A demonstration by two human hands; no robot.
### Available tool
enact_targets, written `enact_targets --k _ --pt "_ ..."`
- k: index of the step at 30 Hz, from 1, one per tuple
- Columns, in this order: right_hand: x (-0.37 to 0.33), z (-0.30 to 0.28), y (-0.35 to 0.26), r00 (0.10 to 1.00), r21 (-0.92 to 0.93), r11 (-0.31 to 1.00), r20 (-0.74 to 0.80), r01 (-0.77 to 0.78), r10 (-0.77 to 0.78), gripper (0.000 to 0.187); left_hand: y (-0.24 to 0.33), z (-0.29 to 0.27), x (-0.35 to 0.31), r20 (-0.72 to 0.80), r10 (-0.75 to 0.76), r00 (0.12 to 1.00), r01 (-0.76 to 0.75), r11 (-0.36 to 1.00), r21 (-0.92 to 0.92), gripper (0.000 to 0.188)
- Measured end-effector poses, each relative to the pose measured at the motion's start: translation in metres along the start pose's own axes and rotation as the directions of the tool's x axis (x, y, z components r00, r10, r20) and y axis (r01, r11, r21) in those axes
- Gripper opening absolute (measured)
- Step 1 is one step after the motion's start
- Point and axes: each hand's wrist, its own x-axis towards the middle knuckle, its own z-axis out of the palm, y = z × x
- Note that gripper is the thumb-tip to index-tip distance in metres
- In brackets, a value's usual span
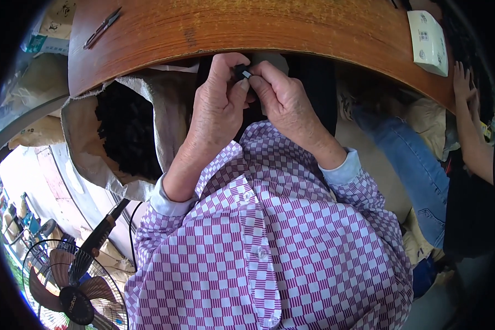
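Observation:
Both hands meet just below the table's front edge, over my lap. My left hand (213, 110) is closed, pinching a small black part (240, 70) between thumb and fingers. My right hand (289, 104) pinches at the same spot, with thumb and forefinger on a small pale grey piece (247, 73) that touches the black part. Whether the two pieces are joined I cannot tell; fingers cover most of them. Left of my left forearm stands an open sack (162, 118) holding many small black pieces (125, 132).
The brown wooden table (269, 27) curves across the front. Thread snips (103, 27) lie at its left, a white tissue pack (428, 43) at its right. A standing fan (76, 305) is at lower left. Another person's hand (463, 82) and jeans leg (410, 159) show at right.

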Motion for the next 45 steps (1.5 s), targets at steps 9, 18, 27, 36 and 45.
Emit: enact_targets --k 9,18,27,36,45 --pt "0.001 0.014 0.023 0.990 0.036 0.995 -0.109 0.094 -0.090 0.013 -0.012 0.011 0.003 -0.138 0.090 0.986 -0.059 0.975 0.216 0.026" --pt "-0.010 -0.005 0.027 0.993 0.308 0.951 -0.115 0.010 0.027 0.026 0.003 0.001 0.001 0.043 -0.140 0.989 0.139 0.806 -0.576 0.020" --pt "-0.019 -0.011 0.020 0.998 0.597 0.800 0.016 -0.055 0.057 0.013 0.008 -0.012 -0.015 0.146 -0.138 0.980 0.199 0.571 -0.797 0.029" --pt "-0.011 -0.004 0.012 0.997 0.533 0.843 -0.047 0.076 -0.061 0.022 0.006 -0.011 -0.034 0.205 -0.101 0.973 0.216 0.698 -0.683 0.037" --pt "-0.018 -0.009 0.011 0.984 0.487 0.870 0.178 -0.074 -0.016 0.025 0.000 -0.009 -0.039 0.245 -0.001 0.970 0.162 0.752 -0.639 0.034"
